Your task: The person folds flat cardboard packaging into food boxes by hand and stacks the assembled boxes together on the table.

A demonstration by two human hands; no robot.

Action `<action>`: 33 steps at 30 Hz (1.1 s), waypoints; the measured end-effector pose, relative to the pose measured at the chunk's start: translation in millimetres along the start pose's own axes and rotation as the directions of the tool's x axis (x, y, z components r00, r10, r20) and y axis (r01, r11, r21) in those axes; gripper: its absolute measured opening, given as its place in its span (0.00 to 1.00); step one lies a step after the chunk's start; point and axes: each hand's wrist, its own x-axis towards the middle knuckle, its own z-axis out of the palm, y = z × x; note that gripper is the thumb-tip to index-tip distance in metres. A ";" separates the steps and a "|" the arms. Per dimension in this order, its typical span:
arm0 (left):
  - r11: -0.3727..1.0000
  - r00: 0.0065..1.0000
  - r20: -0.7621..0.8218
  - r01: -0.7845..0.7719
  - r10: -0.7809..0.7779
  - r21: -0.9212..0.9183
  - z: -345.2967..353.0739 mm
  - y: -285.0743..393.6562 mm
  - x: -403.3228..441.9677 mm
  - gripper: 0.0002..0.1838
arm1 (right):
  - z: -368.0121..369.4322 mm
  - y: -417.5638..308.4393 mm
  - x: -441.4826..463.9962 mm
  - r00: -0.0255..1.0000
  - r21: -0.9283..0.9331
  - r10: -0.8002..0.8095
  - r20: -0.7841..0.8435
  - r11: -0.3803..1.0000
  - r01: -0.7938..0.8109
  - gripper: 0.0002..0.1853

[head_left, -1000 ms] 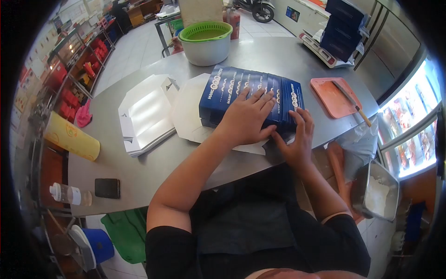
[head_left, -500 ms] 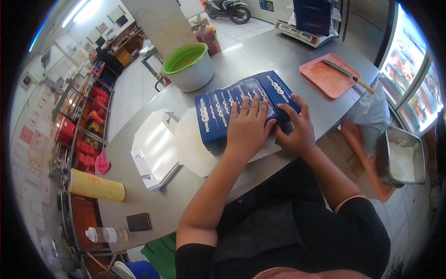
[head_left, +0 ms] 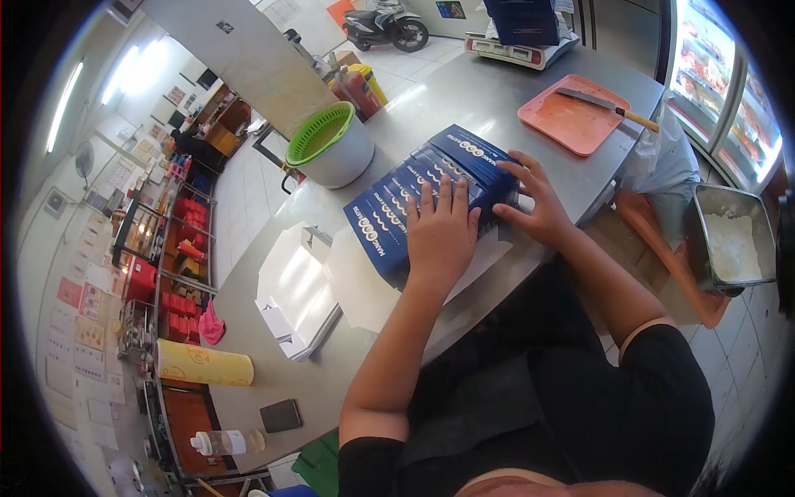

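Observation:
Blue printed cardboard packaging [head_left: 389,219] with white lettering lies on the steel table. Its print repeats in bands, and I cannot tell whether it is one box or several nested together. My left hand [head_left: 441,242] rests flat on its top, fingers stretched out. At the right end, my right hand [head_left: 542,205] curves round the corner, fingertips on the upper edge and thumb lower down. Something whitish shows between that thumb and the fingers. Under and beside the packaging spreads pale flat card [head_left: 364,286], and left of it sits folded white cardboard [head_left: 290,290].
Behind stands a white pot [head_left: 344,157] with a green strainer [head_left: 308,141]. A knife [head_left: 592,101] lies on an orange tray [head_left: 534,120]; a scale [head_left: 505,51] is farther back. At left are a yellow roll [head_left: 203,363], a dark wallet-like item [head_left: 281,416] and a bottle [head_left: 228,442].
The head view has shifted, so the scene sits differently in frame. My right hand's fingers have opened a little wider at the packaging's end. My left hand remains flat on top.

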 end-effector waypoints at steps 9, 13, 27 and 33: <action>0.975 0.977 0.198 0.119 -0.081 -0.188 -24.5 10.5 34.2 0.22 | 15.5 -14.4 -2.7 0.983 0.042 0.137 -0.121 0.990 -0.133 0.37; 0.994 0.990 -0.135 -0.059 0.045 -0.097 0.8 4.6 28.6 0.20 | 14.1 -11.0 -2.0 0.989 0.011 0.100 -0.105 0.995 -0.100 0.34; 0.991 0.997 -0.078 -0.023 0.012 -0.135 3.4 11.3 34.6 0.18 | 14.6 -16.8 3.0 0.986 -0.140 0.129 -0.105 0.980 -0.143 0.33; 0.994 0.995 -0.100 -0.020 0.009 -0.110 7.2 13.3 31.1 0.17 | 8.4 -8.3 8.7 0.991 -0.127 0.124 -0.059 0.983 -0.130 0.35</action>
